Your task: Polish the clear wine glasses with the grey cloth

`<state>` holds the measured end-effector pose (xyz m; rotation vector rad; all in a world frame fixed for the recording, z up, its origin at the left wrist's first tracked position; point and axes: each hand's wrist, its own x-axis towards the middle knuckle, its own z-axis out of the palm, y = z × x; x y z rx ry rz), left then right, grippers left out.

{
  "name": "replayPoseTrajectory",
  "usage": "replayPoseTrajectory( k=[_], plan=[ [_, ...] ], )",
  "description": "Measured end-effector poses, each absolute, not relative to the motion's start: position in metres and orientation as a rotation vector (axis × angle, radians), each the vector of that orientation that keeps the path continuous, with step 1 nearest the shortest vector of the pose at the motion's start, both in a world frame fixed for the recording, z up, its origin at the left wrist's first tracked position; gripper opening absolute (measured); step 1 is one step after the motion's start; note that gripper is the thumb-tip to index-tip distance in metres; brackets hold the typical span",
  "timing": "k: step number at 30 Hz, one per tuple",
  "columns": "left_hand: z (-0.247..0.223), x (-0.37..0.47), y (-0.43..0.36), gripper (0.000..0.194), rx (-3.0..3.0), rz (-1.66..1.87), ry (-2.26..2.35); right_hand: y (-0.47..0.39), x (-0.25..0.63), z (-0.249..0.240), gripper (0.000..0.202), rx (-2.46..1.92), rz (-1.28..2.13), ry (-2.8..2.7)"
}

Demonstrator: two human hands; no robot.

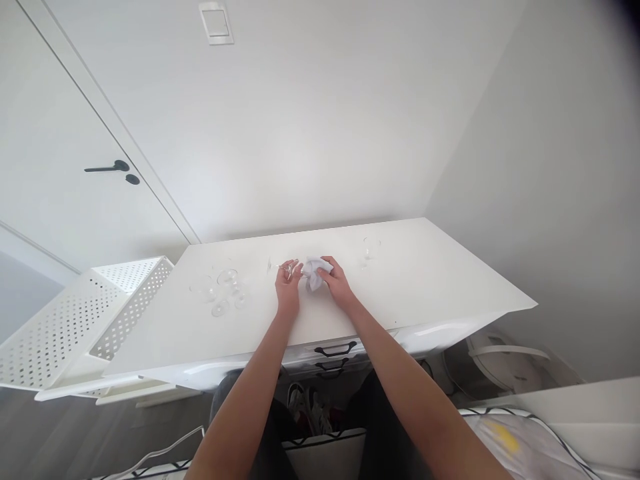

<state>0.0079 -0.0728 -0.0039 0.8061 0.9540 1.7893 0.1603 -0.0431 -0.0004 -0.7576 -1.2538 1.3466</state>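
Over the middle of the white tabletop, my left hand (289, 283) is closed around a clear stemmed glass (273, 266) that lies sideways, its foot pointing left. My right hand (338, 283) grips a pale, crumpled cloth (315, 272) at the glass's bowl end, which the cloth mostly hides. Left of my hands stand several clear stemmed glasses, among them a glass (227, 277) with a round rim. Another stemmed glass (370, 248) stands alone to the right, near the back of the table. Their transparent edges are faint against the white.
The white table (425, 280) has drawers with black handles (336, 349) at its front. A white perforated rack (75, 320) adjoins its left end. Behind rises a wall with a switch (217, 23). A white rounded bin-like object (515, 367) sits on the floor at right.
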Motion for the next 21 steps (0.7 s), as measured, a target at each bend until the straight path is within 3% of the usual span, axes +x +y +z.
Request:
replayPoseTrajectory(
  k=[3, 6, 9, 15, 21],
  plan=[
    [0.0, 0.012, -0.077, 0.038, 0.813, 1.762, 0.878, -0.055, 0.161, 0.008, 0.083, -0.677, 1.407, -1.385],
    [-0.001, 0.013, -0.076, 0.033, 0.797, 1.716, 0.827, -0.062, 0.161, 0.013, 0.101, -0.599, 1.481, -1.485],
    [-0.002, 0.012, -0.072, 0.034, 0.839, 1.641, 0.781, -0.059, 0.16, 0.011, 0.1, -0.571, 1.513, -1.487],
    [0.007, 0.012, -0.075, 0.036, 0.905, 1.573, 0.623, -0.045, 0.163, 0.003, 0.08, -0.583, 1.666, -1.157],
    [0.0, 0.012, -0.07, 0.035, 0.879, 1.658, 0.761, -0.054, 0.155, 0.001, 0.082, -0.655, 1.402, -1.468]
  ],
)
